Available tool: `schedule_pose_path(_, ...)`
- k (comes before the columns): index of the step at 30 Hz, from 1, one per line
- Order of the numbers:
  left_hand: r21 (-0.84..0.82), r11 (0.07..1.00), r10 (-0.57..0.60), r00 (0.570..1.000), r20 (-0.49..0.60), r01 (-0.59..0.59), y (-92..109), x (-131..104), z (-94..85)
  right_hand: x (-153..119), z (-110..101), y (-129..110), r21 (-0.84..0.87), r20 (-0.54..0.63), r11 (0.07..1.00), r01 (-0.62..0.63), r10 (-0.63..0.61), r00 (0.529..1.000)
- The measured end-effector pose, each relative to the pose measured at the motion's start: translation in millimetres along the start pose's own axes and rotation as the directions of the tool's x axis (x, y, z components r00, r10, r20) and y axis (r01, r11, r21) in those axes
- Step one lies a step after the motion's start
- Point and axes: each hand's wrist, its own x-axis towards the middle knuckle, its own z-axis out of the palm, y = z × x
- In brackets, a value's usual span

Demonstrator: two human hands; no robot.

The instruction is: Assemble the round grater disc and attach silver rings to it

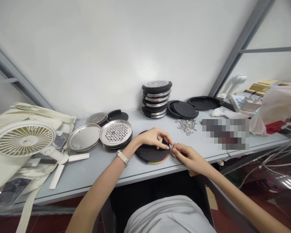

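Note:
A round black disc (pixel 151 153) with a red and yellow-green stripe on its near rim lies flat on the grey table. Over its right side is my left hand (pixel 157 138), with thumb and fingers closed together at the disc's right edge. My right hand (pixel 188 157) pinches at the same edge, its fingertips almost meeting the left ones. A small shiny metal piece (pixel 171 147) shows between the two hands; its shape is mostly hidden. Beyond the right hand is a heap of small wire clips (pixel 186 126).
Perforated metal discs (pixel 115 133) and plain metal discs (pixel 84 137) are stacked at left, near a white fan (pixel 25 138). A tall stack (pixel 156 99) of black and metal discs stands behind, beside black lids (pixel 185 109). A plastic bag (pixel 276 103) lies at right.

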Motion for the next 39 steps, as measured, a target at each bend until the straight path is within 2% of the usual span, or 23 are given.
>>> schedule_pose_path(14, -0.008, 1.000, 0.010, 0.997, 0.072, -0.010, 2.6, -0.1, -2.7, -0.1, -1.1, -0.2, 0.041, 0.000, 0.999, -0.004, 0.004, 1.000)
schedule_pose_path(19, 0.012, 0.999, 0.043, 0.998, 0.044, -0.043, -3.4, 0.6, -3.7, -0.5, -1.3, -0.8, 0.042, 0.005, 0.999, 0.007, -0.007, 1.000)
schedule_pose_path(24, 0.000, 1.000, 0.025, 0.999, 0.045, -0.025, -7.7, 1.5, -3.8, -0.5, -1.9, -1.6, 0.030, -0.003, 0.999, 0.012, -0.012, 1.000)
schedule_pose_path(32, -0.031, 1.000, 0.002, 0.999, 0.046, 0.000, -5.1, 1.6, -3.3, -0.6, -4.4, -0.7, 0.026, 0.043, 1.000, 0.015, -0.017, 0.999)
schedule_pose_path(39, 0.001, 1.000, 0.012, 0.999, 0.033, -0.012, -5.5, 2.1, -3.2, 1.6, -1.2, 0.5, 0.016, 0.031, 1.000, -0.001, 0.001, 1.000)
